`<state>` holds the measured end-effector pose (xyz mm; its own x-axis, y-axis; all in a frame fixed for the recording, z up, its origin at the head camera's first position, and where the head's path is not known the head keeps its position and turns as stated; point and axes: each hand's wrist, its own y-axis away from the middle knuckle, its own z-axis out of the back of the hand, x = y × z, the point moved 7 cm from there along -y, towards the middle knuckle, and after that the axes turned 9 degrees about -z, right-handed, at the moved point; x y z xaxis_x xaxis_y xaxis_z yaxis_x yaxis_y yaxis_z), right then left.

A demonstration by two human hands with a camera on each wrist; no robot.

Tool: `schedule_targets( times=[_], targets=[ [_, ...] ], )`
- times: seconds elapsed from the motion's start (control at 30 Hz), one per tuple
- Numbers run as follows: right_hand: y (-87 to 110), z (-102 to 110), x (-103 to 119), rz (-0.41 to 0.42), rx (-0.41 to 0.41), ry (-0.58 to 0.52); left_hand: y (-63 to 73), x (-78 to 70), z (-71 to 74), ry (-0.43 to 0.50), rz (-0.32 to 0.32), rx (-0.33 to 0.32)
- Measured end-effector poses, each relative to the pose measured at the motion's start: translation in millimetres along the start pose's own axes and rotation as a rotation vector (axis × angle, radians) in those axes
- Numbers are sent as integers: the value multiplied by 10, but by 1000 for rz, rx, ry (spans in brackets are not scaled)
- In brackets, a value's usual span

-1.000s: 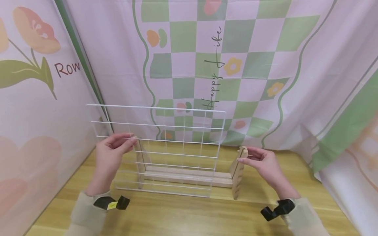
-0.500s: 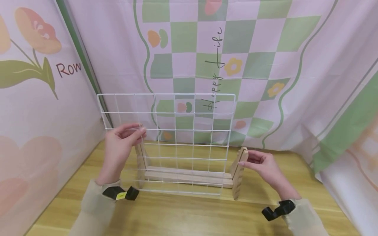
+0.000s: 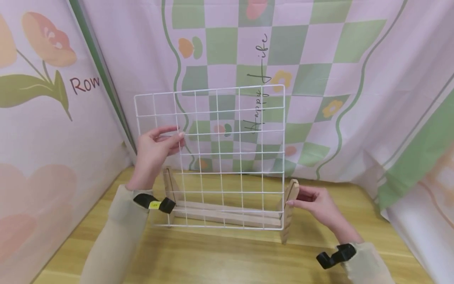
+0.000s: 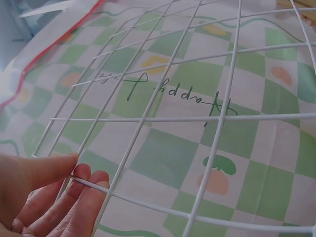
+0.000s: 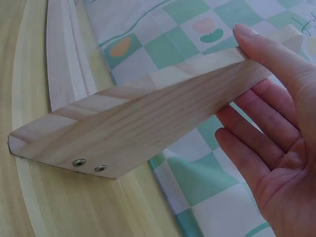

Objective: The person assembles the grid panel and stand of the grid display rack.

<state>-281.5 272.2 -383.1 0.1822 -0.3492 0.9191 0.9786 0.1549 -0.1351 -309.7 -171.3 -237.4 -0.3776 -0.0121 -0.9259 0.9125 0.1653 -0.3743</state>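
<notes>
My left hand [image 3: 156, 152] pinches a white wire grid panel [image 3: 220, 153] by its wires toward the left side. The panel stands nearly upright in front of a wooden stand, its lower edge overlapping the stand in the head view. That stand has two slotted end boards and a crossbar [image 3: 227, 213]. With thumb and fingers, my right hand [image 3: 317, 203] grips the upper part of the right end board [image 5: 148, 108], where two metal screws show low on the outer face. The left end board [image 3: 169, 189] is partly behind the grid.
The stand sits on a wood-grain table [image 3: 220, 260]. Behind it hangs a curtain [image 3: 220, 45] with green checks and lettering, and a flower-printed cloth [image 3: 39, 157] covers the left side. Each wrist wears a black camera mount.
My left hand has moved up and to the right, raising the grid and turning it more upright and face-on over the stand. The right hand stays at the end board.
</notes>
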Motion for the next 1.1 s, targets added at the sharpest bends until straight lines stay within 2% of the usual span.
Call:
schedule_targets(
  times=[0.13, 0.47, 0.63, 0.8, 1.1],
  targets=[
    [26, -12, 10, 1, 4, 14, -143, -70, -62, 35, 28, 9],
    [111, -51, 49, 17, -10, 40, -474, -301, -222, -4, 54, 18],
    [115, -73, 48, 33, 9, -11, -615, -400, -316, 19, 90, 27],
    [130, -102, 58, 45, 29, -29, -720, -481, -398, 55, 107, 30],
    [181, -120, 60, -6, 19, -8, -848, -524, -499, 66, 130, 35]
  ],
)
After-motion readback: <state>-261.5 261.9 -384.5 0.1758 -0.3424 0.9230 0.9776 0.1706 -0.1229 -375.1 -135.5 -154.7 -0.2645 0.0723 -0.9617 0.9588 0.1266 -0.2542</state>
